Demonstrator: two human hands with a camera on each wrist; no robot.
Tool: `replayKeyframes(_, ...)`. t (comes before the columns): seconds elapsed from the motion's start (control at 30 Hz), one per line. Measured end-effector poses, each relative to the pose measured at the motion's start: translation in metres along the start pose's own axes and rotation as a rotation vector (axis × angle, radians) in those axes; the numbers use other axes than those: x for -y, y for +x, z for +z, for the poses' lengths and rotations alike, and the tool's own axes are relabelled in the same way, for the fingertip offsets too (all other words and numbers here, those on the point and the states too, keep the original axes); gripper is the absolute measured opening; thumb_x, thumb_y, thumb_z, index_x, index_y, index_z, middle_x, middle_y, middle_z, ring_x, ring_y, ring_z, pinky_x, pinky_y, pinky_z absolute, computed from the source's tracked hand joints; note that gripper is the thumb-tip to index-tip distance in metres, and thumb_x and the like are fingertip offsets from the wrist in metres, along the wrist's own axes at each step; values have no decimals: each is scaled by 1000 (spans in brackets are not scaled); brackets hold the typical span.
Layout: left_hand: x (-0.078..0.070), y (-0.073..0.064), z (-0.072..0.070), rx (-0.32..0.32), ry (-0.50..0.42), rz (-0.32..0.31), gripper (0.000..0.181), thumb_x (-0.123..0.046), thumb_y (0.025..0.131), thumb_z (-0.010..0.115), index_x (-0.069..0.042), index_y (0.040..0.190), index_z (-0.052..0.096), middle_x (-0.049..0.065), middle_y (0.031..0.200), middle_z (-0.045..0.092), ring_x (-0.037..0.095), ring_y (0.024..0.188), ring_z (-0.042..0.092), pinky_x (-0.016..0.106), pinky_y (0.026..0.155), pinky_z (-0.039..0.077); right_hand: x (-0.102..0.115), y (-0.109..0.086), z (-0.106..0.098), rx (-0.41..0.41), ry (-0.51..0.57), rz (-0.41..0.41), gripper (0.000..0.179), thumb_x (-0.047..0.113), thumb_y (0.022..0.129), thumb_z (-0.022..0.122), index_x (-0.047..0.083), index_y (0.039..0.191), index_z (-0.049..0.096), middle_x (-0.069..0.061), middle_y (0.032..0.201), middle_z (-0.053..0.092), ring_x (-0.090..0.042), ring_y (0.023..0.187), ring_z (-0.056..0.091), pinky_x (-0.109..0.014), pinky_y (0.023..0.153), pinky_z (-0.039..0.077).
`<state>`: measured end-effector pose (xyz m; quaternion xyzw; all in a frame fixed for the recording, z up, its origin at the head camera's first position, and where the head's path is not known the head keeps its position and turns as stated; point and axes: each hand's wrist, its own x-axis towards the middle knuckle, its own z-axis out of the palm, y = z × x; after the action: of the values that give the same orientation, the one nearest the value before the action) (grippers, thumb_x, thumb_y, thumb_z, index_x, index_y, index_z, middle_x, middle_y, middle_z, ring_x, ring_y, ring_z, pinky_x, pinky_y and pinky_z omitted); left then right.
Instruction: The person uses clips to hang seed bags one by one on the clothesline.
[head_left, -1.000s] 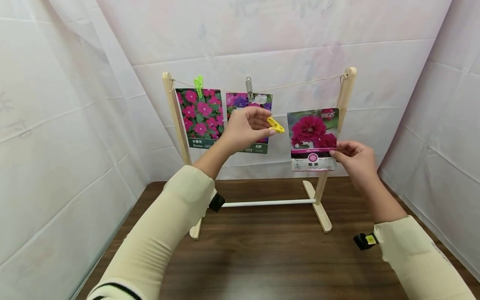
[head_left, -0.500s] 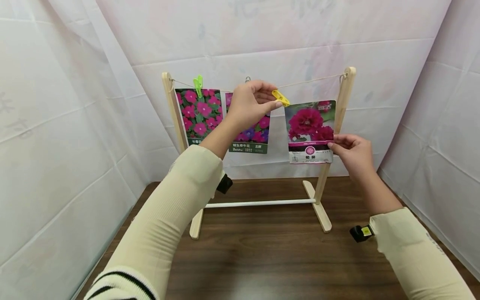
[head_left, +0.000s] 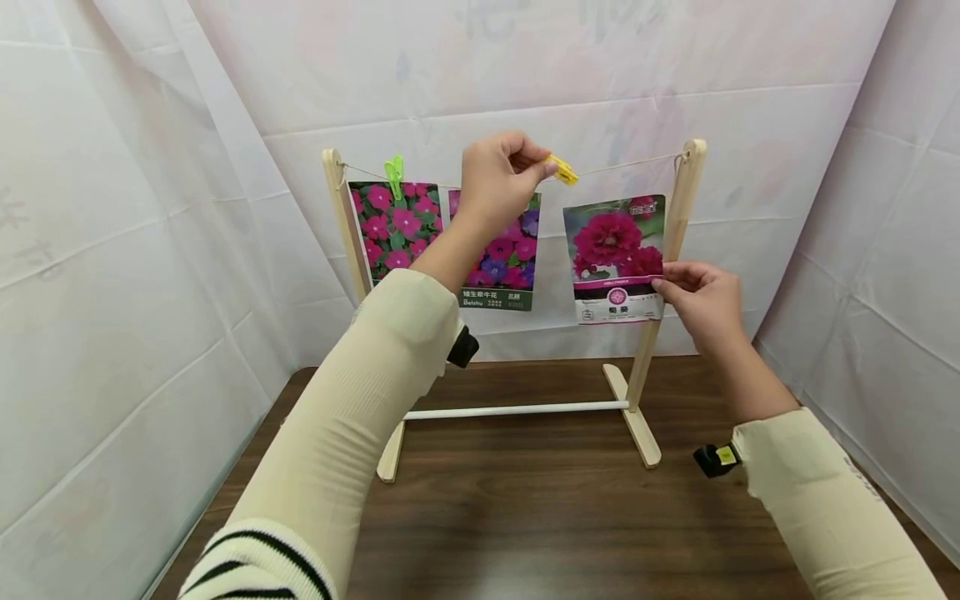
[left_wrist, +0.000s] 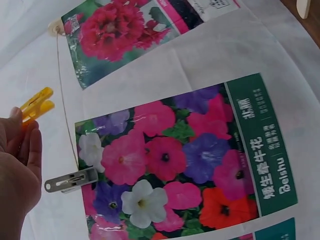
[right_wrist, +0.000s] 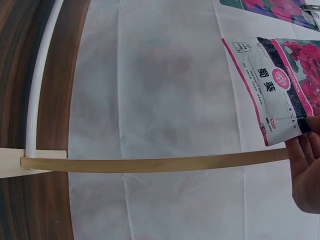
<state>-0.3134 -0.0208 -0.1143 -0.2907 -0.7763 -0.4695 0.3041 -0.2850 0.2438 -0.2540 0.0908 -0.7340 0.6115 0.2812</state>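
Observation:
Between thumb and fingers, my left hand (head_left: 501,177) pinches a yellow clothespin (head_left: 562,170) close to the string (head_left: 628,165). In the left wrist view the pin's jaws (left_wrist: 39,105) point towards the string, apart from it. My right hand (head_left: 705,304) holds a hollyhock seed packet (head_left: 617,242) by its right edge, just below the string and tilted slightly. Left of it hang two other flower packets: a periwinkle one (head_left: 397,223) under a green clothespin (head_left: 394,177), and a mixed-colour one (left_wrist: 165,160) under a grey clip (left_wrist: 71,180). My left hand hides that clip in the head view.
A wooden frame with two posts (head_left: 681,208) carries the string. A white rod (head_left: 517,410) joins its feet (head_left: 633,417) on the dark wooden table (head_left: 510,517). White cloth (head_left: 300,67) hangs behind and at both sides.
My left hand has risen with the yellow clothespin, up to the string's height. The hollyhock packet has moved up and slightly left in my right hand.

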Motion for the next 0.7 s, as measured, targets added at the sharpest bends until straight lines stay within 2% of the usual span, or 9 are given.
replayKeyframes(0.13, 2, 9, 0, 8, 8, -31, 10, -10, 89, 72, 0, 91, 74, 10, 92, 73, 14, 76, 66, 19, 69, 52, 1, 2, 4, 7, -67, -16, 19, -2, 86, 71, -13, 101, 68, 8, 81, 71, 2, 73, 64, -11, 66, 51)
replayKeyframes(0.2, 2, 12, 1, 18, 14, -41, 11, -11, 89, 72, -1, 91, 75, 9, 92, 73, 13, 76, 66, 19, 69, 52, 1, 2, 6, 6, -100, -11, 23, 0, 87, 71, -16, 104, 66, 9, 82, 71, 2, 73, 63, -11, 66, 51)
replayKeyframes(0.33, 3, 15, 3, 41, 26, -40, 12, -12, 89, 72, -1, 91, 75, 9, 93, 73, 13, 76, 65, 18, 69, 52, 1, 3, 7, -2, -134, 6, 26, 1, 87, 71, -16, 106, 65, 12, 79, 68, 3, 71, 61, -11, 64, 50)
replayKeyframes(0.57, 1, 16, 9, 96, 60, -48, 13, -13, 89, 72, -1, 94, 75, 10, 96, 72, 14, 80, 66, 17, 71, 51, 5, 8, 15, 11, -120, 39, 26, 1, 88, 69, -16, 108, 65, 14, 79, 67, 3, 73, 61, -13, 66, 52)
replayKeyframes(0.7, -1, 19, 13, 132, 76, -78, 15, -14, 90, 71, -2, 97, 76, 8, 97, 72, 13, 83, 66, 18, 73, 52, 8, 11, 20, 12, -121, 50, 26, 1, 89, 68, -15, 109, 65, 7, 85, 70, 3, 75, 61, -13, 66, 52)
